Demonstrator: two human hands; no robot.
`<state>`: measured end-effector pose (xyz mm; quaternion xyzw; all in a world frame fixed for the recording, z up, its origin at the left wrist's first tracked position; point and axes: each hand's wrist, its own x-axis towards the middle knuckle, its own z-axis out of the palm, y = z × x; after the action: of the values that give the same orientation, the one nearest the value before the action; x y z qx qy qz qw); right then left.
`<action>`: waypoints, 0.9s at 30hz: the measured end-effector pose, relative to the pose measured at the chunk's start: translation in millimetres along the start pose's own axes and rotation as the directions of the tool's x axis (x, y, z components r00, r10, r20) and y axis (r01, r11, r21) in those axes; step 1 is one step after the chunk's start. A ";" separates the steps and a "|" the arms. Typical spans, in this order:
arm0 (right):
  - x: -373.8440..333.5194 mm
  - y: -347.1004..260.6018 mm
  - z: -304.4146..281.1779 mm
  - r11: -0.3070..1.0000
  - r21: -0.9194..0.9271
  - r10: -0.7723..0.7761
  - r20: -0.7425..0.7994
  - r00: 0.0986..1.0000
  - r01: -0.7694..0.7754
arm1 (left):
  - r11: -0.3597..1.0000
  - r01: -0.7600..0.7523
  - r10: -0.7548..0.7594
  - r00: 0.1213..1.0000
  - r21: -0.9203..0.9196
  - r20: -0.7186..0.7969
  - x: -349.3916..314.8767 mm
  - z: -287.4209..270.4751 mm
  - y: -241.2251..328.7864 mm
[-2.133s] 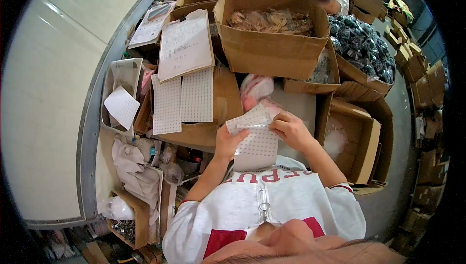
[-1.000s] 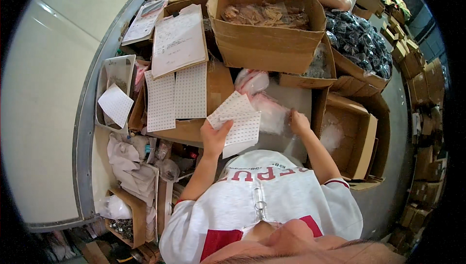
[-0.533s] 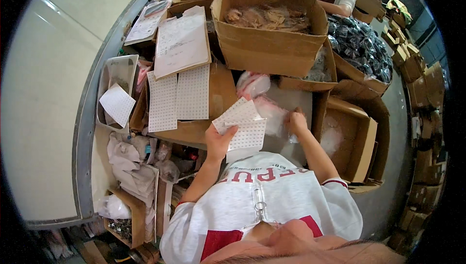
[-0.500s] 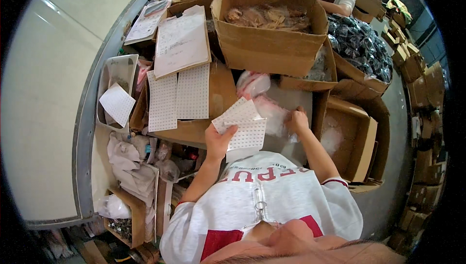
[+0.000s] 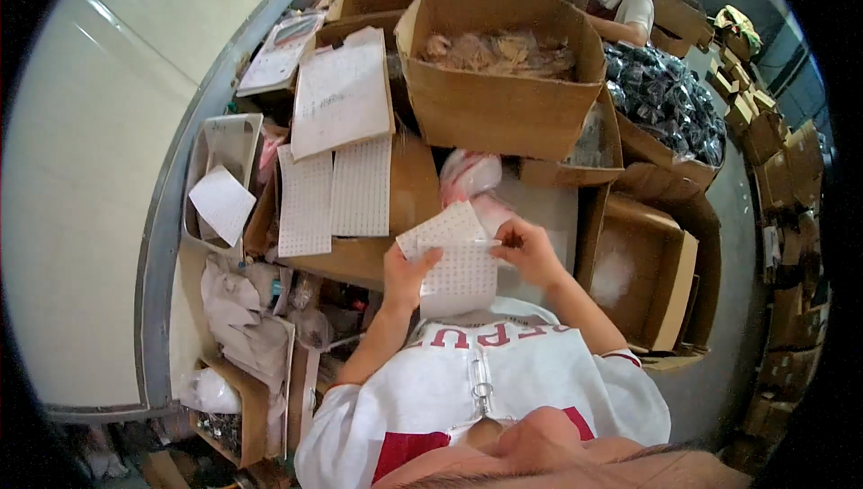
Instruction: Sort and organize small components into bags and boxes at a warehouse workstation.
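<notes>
My left hand (image 5: 409,275) is closed on white label sheets (image 5: 458,282) covered with rows of small dark marks, held in front of my chest. My right hand (image 5: 529,253) pinches the end of a clear plastic bag (image 5: 463,244), which lies across the sheets as a thin shiny band. How far the bag reaches is hard to make out against the white paper. Just beyond my hands rests a bundle of clear plastic bags with pink edges (image 5: 472,174), partly covered by the right hand and the sheets.
A large carton (image 5: 499,116) of brown wrapped items stands ahead. Further label sheets (image 5: 361,188) and a clipboard of papers (image 5: 340,93) lie at left. An open carton (image 5: 643,264) sits at right, behind it black bagged items (image 5: 665,93). Another person (image 5: 620,4) is at the far side.
My right hand has come from the plastic bags leftward to the label sheets, with a clear bag in its fingers. The sheets, fanned out before, now sit closer together in my left hand.
</notes>
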<state>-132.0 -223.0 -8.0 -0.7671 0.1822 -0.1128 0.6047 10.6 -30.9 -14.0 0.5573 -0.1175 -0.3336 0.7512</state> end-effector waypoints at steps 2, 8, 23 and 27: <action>-2.6 1.9 -3.1 0.999 0.047 -0.006 0.015 1.000 0.006 | 1.000 -0.021 0.022 1.000 0.023 -0.009 -6.2 0.7 3.5; -2.5 -3.2 -6.6 0.973 0.219 0.070 0.038 0.997 -0.077 | 0.998 -0.043 0.047 0.995 -0.040 0.084 2.4 0.2 3.9; 7.0 1.4 -26.1 0.977 0.178 0.081 0.217 0.973 -0.121 | 0.975 -0.185 0.169 0.977 0.121 0.130 -6.4 2.3 10.2; 37.5 57.1 -51.6 0.999 -0.036 0.018 -0.022 1.000 -0.019 | 0.946 -0.255 0.249 0.967 0.199 0.055 -1.3 -3.8 13.8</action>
<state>-126.4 -295.9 -52.6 -0.7750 0.1979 -0.1121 0.5896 16.8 -25.0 -2.4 0.6071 -0.2325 -0.2292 0.7245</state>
